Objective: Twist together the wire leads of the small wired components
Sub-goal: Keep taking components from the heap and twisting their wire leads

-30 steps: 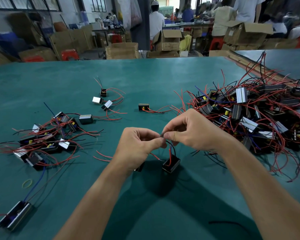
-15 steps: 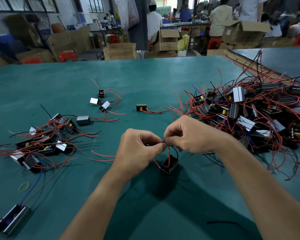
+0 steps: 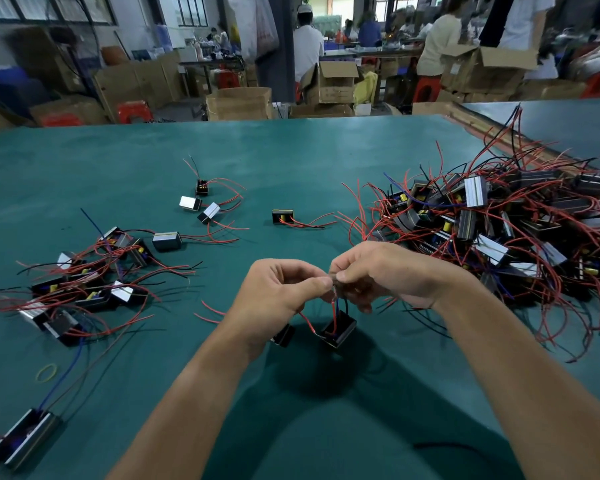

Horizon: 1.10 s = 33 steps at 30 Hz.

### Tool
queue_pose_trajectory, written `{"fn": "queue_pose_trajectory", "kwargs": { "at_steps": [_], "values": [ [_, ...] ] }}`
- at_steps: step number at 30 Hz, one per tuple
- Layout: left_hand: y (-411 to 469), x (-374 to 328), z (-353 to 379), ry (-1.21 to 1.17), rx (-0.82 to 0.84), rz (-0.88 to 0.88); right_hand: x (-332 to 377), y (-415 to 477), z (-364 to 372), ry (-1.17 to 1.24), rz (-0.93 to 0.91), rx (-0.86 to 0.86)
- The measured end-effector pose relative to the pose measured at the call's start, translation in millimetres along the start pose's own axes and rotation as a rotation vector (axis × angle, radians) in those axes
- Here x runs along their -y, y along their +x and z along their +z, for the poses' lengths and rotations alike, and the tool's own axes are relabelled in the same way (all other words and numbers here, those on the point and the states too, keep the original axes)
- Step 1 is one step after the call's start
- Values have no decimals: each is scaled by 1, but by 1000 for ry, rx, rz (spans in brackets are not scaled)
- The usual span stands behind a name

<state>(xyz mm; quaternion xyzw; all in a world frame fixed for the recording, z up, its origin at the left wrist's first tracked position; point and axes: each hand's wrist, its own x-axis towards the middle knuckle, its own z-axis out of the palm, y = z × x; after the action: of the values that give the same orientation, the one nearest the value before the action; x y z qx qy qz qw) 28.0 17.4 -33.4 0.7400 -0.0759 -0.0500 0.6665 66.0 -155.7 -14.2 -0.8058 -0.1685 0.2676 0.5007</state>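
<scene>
Pinching the red and black wire leads point(image 3: 336, 303) between thumb and forefinger of the left hand point(image 3: 281, 289) and, right against it, in the curled fingertips of the right hand point(image 3: 385, 271), both raised a little over the green worktop point(image 3: 291, 161) near its front middle. Dangling a small black component point(image 3: 338, 329) from those leads straight below the pinch, tilted, with no telling whether touching the worktop. Half hiding a second black component point(image 3: 284, 335) beneath the left wrist, just beside the first and tied to it by a curving red lead. Facing, further out on the right, a large tangled pile of components point(image 3: 499, 230) with red, black and blue wires spilling toward the right forearm. Facing, on the left, a smaller cluster of wired components point(image 3: 84, 282), and beyond it three loose components point(image 3: 201, 202) and a single component point(image 3: 282, 216) lying apart toward the middle. Passing over a yellow rubber band point(image 3: 46, 372) and a long silver-edged component point(image 3: 25, 438) near the front left edge, and a black wire point(image 3: 447, 446) under the right forearm. Looking past the far edge onto cardboard boxes point(image 3: 336, 81) and standing people, blurred.
</scene>
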Motion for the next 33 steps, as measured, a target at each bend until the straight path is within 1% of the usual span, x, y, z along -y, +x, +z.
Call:
{"fn": "queue_pose_trajectory", "kwargs": {
  "at_steps": [4, 7, 11, 14, 18, 24, 30, 33],
  "values": [
    [-2, -1, 1, -49, 7, 32, -4, 4, -2, 18, 13, -13],
    [-3, -2, 1, -60, -14, 59, -5, 5, -1, 38, -22, -27],
    [0, -2, -8, -77, -10, 6, -7, 1, -6, 142, -198, -24],
    [1, -1, -14, -128, 70, -74, -8, -3, -9, 139, -321, -27],
    [0, -1, -15, -165, 176, -128, -10, -2, -7, 111, -407, -75],
    [2, 0, -18, -205, 199, -165, -10, 2, -3, 129, -453, -81],
    [2, 2, -20, -200, 215, -167, -8, 3, 2, 87, -429, -76],
    [2, 4, -19, -170, 141, -104, -6, 4, 5, 78, -396, -91]
  ]
}}
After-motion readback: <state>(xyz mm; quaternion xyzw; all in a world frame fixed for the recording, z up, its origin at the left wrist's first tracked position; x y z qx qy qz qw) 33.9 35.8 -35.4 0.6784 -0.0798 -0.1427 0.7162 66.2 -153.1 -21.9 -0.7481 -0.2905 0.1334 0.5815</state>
